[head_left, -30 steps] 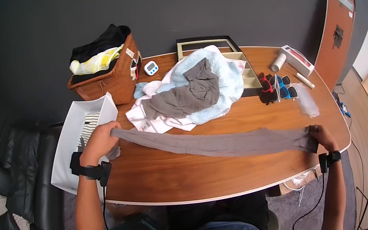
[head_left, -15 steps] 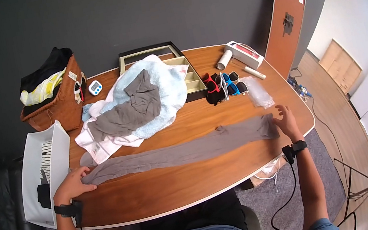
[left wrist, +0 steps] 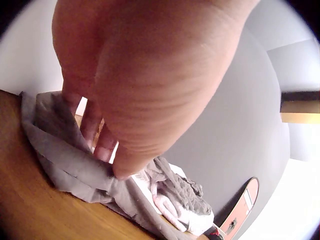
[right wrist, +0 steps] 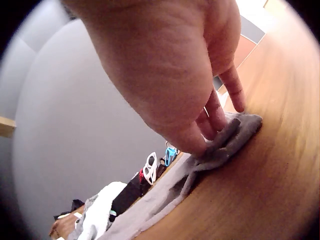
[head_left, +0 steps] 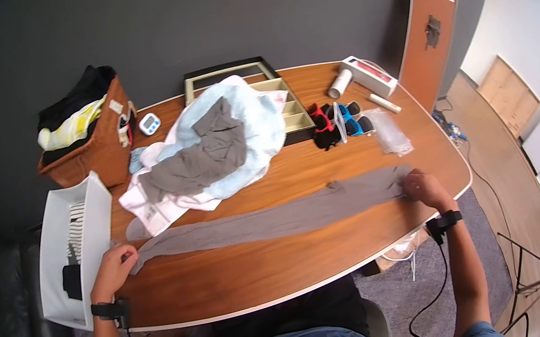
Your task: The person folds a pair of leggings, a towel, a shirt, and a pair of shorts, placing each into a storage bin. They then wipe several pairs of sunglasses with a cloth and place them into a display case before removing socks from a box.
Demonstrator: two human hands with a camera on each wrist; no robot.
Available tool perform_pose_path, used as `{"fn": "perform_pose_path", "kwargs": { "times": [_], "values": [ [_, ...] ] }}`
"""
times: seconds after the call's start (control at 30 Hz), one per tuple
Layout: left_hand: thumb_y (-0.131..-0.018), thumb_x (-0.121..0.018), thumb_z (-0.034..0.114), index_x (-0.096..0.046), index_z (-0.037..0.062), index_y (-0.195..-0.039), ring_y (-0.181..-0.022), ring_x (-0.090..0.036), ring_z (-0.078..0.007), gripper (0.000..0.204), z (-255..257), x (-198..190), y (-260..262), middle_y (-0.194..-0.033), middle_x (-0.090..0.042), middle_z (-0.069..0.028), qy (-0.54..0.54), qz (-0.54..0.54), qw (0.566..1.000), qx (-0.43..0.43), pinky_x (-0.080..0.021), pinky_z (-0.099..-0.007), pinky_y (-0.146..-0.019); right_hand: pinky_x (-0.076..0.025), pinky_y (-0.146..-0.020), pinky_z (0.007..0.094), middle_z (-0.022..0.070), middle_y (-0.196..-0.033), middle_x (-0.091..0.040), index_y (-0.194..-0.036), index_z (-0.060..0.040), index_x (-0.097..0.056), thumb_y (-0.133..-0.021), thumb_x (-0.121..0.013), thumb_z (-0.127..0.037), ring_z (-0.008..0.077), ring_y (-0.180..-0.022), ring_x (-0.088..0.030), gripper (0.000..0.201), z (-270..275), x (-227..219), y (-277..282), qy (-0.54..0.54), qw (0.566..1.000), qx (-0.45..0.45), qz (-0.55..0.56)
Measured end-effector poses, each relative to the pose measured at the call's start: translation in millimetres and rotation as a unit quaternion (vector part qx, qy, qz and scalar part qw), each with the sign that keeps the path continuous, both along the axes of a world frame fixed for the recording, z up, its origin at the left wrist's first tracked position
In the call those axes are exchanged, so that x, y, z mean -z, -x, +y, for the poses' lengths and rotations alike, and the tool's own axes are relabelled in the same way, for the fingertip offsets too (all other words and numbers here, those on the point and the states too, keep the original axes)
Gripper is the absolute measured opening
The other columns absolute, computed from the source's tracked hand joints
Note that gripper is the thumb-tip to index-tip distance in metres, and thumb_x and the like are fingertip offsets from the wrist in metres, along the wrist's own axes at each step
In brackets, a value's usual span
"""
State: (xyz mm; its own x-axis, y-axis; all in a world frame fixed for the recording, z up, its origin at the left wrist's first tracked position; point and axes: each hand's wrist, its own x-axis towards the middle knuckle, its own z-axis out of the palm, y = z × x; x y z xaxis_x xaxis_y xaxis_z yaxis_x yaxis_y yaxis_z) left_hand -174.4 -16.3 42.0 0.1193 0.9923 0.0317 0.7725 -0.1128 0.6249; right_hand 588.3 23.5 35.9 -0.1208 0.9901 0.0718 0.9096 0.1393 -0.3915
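Note:
A long, narrow grey cloth (head_left: 258, 225) lies stretched across the front of the table, fairly flat with a few wrinkles. At its left end my left hand (head_left: 113, 268) pinches the cloth, close beside the white bin. The left wrist view shows the thumb against a raised fold of the grey cloth (left wrist: 75, 162), with fingers behind it. My right hand (head_left: 429, 189) bends over the other end. Seen from the right wrist, thumb and fingers pinch a bunched fold of the cloth (right wrist: 227, 145), low at the wooden tabletop.
Behind the cloth, a grey garment (head_left: 200, 159) lies on crumpled towels (head_left: 264, 137) beside a compartment box (head_left: 298, 120). Sunglasses (head_left: 356, 126), a plastic bag (head_left: 390, 133) and a white roll (head_left: 340, 84) are at right. A white bin (head_left: 51, 279), brown basket (head_left: 94, 156) and timer (head_left: 149, 124) stand left.
The grey cloth, held stretched between both hands at first, has come down onto the table. My right hand opened at its end, then closed on it again. The head view has turned right.

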Motion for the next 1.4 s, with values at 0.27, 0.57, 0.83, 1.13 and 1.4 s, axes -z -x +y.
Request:
{"fn": "perform_pose_path", "kwargs": {
  "times": [0.27, 0.57, 0.83, 1.13, 1.4],
  "values": [
    [-0.091, -0.063, 0.008, -0.063, 0.0004, -0.089, -0.074, -0.056, -0.0070, 0.008, 0.4, -3.1, 13.0, -0.078, -0.061, -0.0002, 0.004, -0.135, 0.989, -0.052, -0.047, -0.0239, -0.064, -0.049, -0.066, 0.0288, 0.0057, -0.081, -0.060, -0.087, 0.0006, -0.064, -0.090, -0.060, -0.007, 0.0142, -0.073, -0.059, 0.009, 3.8, 13.0, -12.5, -0.025, 0.987, 0.033, 0.158],
    [-0.088, -0.067, 0.011, -0.065, 0.0011, -0.095, -0.077, -0.058, -0.0092, 0.012, -2.8, -5.0, 1.3, -0.084, -0.063, -0.0009, 0.099, -0.094, 0.991, -0.012, -0.048, -0.0253, -0.072, -0.035, -0.056, 0.0228, -0.0041, -0.072, -0.043, -0.091, -0.0054, -0.051, -0.100, -0.049, -0.014, 0.0053, -0.063, -0.037, 0.013, 13.5, 12.0, -16.2, -0.046, 0.949, 0.021, 0.310],
    [-0.090, -0.062, 0.013, -0.063, -0.0015, -0.089, -0.074, -0.062, -0.0210, 0.014, -0.5, 0.2, -1.4, -0.080, -0.064, -0.0119, 0.007, 0.023, 1.000, -0.004, -0.049, -0.0313, -0.068, -0.034, -0.073, 0.0208, -0.0030, -0.086, -0.043, -0.098, -0.0047, -0.050, -0.103, -0.046, -0.014, 0.0062, -0.080, -0.039, 0.011, 36.5, 20.0, -29.6, -0.154, 0.936, 0.070, 0.310],
    [-0.091, -0.064, 0.016, -0.064, 0.0004, -0.094, -0.077, -0.061, -0.0189, 0.016, -3.5, 8.0, 3.0, -0.085, -0.064, -0.0079, -0.050, -0.018, 0.998, -0.025, -0.050, -0.0298, -0.072, -0.036, -0.070, 0.0204, -0.0038, -0.083, -0.047, -0.098, -0.0050, -0.053, -0.099, -0.056, -0.015, 0.0056, -0.077, -0.043, 0.010, 35.7, -6.1, -16.6, -0.060, 0.945, 0.087, 0.309],
    [-0.092, -0.062, 0.017, -0.060, 0.0021, -0.099, -0.072, -0.060, -0.0209, 0.016, 3.8, 11.1, 3.9, -0.077, -0.061, -0.0070, -0.023, -0.007, 1.000, -0.015, -0.048, -0.0331, -0.067, -0.044, -0.071, 0.0235, -0.0023, -0.082, -0.057, -0.100, -0.0019, -0.060, -0.085, -0.062, 0.000, 0.0070, -0.079, -0.053, 0.016, 22.0, -40.1, -7.0, 0.088, 0.950, 0.045, 0.298]
  ]
}}
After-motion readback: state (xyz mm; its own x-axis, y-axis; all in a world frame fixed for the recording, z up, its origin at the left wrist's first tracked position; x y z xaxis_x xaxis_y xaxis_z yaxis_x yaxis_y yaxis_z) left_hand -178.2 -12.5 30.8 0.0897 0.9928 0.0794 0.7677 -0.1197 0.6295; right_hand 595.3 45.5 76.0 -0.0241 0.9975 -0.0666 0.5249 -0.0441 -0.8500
